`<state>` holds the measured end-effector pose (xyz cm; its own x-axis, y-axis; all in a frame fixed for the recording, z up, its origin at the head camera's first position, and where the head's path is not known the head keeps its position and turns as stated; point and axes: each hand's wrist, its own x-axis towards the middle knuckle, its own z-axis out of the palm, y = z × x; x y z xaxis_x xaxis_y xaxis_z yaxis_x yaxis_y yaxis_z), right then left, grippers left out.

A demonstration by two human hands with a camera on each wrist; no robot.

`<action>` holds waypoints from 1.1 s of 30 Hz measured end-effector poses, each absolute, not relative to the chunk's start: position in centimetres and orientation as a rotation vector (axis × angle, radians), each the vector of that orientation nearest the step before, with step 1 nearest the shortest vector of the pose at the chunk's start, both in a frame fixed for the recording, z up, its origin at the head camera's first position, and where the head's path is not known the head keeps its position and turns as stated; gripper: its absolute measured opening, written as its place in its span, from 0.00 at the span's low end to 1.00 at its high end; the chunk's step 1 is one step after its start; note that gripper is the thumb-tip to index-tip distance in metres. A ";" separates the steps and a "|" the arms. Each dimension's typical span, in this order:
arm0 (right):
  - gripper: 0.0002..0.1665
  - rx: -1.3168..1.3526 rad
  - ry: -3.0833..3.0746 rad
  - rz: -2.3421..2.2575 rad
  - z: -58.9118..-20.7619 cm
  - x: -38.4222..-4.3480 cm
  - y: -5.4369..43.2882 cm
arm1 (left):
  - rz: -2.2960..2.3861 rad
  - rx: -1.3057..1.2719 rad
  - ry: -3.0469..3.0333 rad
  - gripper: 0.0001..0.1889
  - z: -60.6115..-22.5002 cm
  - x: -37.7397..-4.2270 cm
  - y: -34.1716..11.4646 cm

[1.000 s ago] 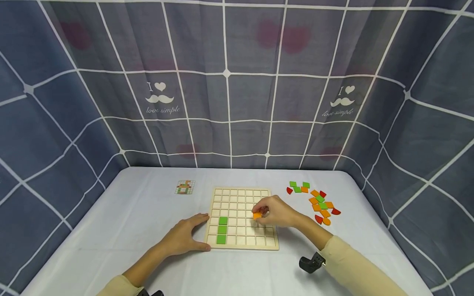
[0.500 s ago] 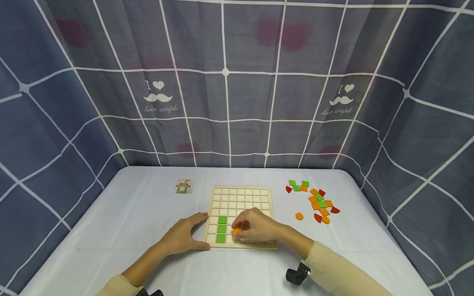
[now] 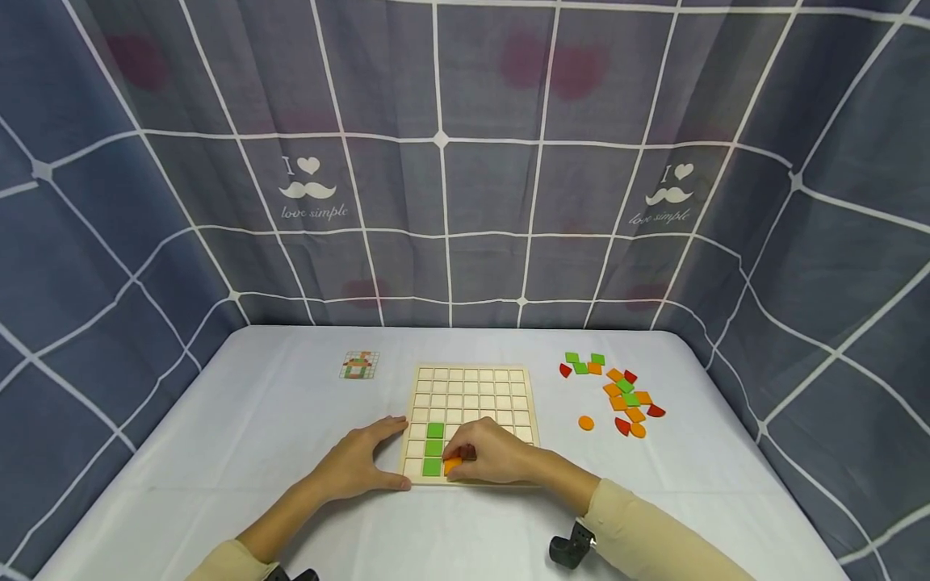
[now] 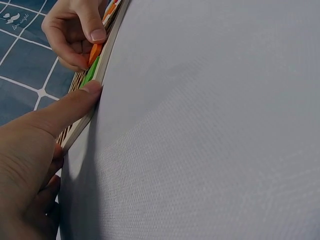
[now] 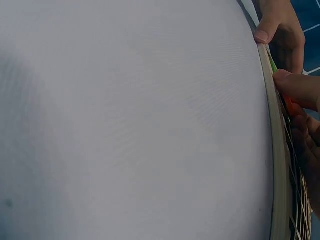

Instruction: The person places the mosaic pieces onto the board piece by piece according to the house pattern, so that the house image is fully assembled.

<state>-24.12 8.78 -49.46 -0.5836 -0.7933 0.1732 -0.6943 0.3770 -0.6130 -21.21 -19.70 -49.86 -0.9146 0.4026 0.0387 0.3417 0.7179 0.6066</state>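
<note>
My right hand (image 3: pixel 490 452) pinches an orange tile (image 3: pixel 452 466) between thumb and fingers, low over the wooden grid board (image 3: pixel 472 391). The orange tile is at the front row, just right of the lowest of three green tiles (image 3: pixel 433 449) standing in one column. In the left wrist view the orange tile (image 4: pixel 94 53) looks tilted, close to a green tile (image 4: pixel 90 71). My left hand (image 3: pixel 352 466) rests at the board's left side, thumb on the front left corner and fingers extended to the left edge. My right hand hides part of the board's front rows.
Loose green, orange and red pieces (image 3: pixel 630 399) lie scattered to the board's right. An orange disc (image 3: pixel 585 423) sits apart, nearer the board. A small picture card (image 3: pixel 359 365) lies behind left on the white-covered table (image 3: pixel 276 403). Grid-patterned curtains (image 3: pixel 479 194) surround the table.
The right hand has carried the orange tile leftward and toward the board's front, beside the green column. Its move has uncovered the orange disc. The left hand has stayed at the board.
</note>
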 end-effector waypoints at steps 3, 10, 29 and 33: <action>0.12 -1.360 2.489 -0.986 -49.4 -24.1 8.7 | 0.965 0.614 2.823 0.54 -49.8 -21.2 -19.7; 0.14 -1.356 2.505 -0.976 -49.5 -24.1 8.6 | 0.959 0.617 2.826 0.54 -49.7 -21.2 -19.7; 0.16 -1.372 2.436 -0.973 -48.7 -24.5 9.7 | 0.946 0.603 2.832 0.54 -49.6 -21.0 -19.5; 0.15 -1.336 2.446 -0.988 -48.2 -24.8 10.6 | 0.947 0.610 2.837 0.53 -49.6 -20.9 -19.5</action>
<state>-24.82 10.64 -48.15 -0.5781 -0.8024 0.1479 -0.6800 0.3735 -0.6310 -20.94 -19.48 -49.58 -0.9163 0.3983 0.0412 0.3432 0.7282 0.5932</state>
